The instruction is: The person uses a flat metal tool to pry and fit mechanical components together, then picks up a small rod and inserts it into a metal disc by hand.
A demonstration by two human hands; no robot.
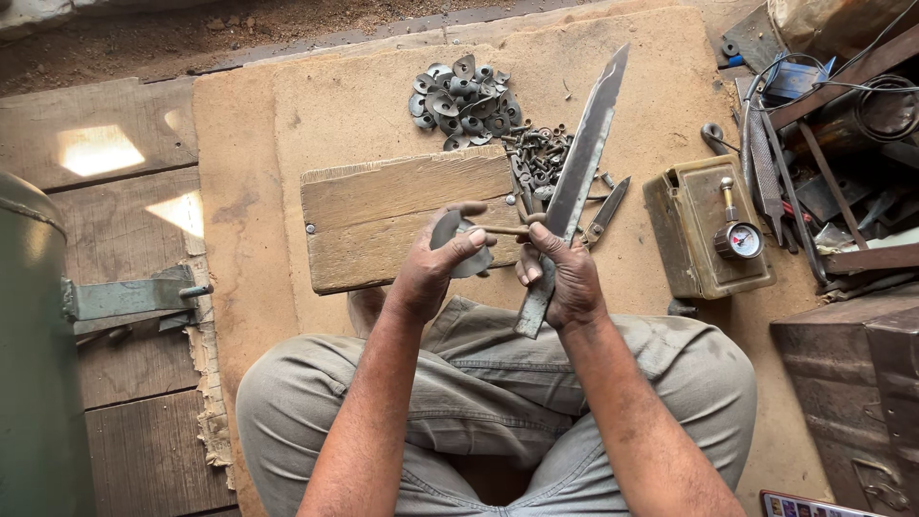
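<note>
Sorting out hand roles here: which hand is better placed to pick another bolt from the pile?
Probably the right hand: the bolt pile lies just beyond it, beside the blade. The left hand grips a curved metal piece and sits farther off.

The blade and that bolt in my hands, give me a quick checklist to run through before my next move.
1. Left hand has the curved metal piece pinched: ok.
2. Right hand has a grip on the blade: ok, with the blade tip pointing away from the body.
3. Bolt spans between both hands: ok.
4. Bolt seated through a hole in the blade: cannot tell, fingers hide it.
5. Spare bolts and the pile of curved pieces lie ahead past the wooden block: ok.
</note>
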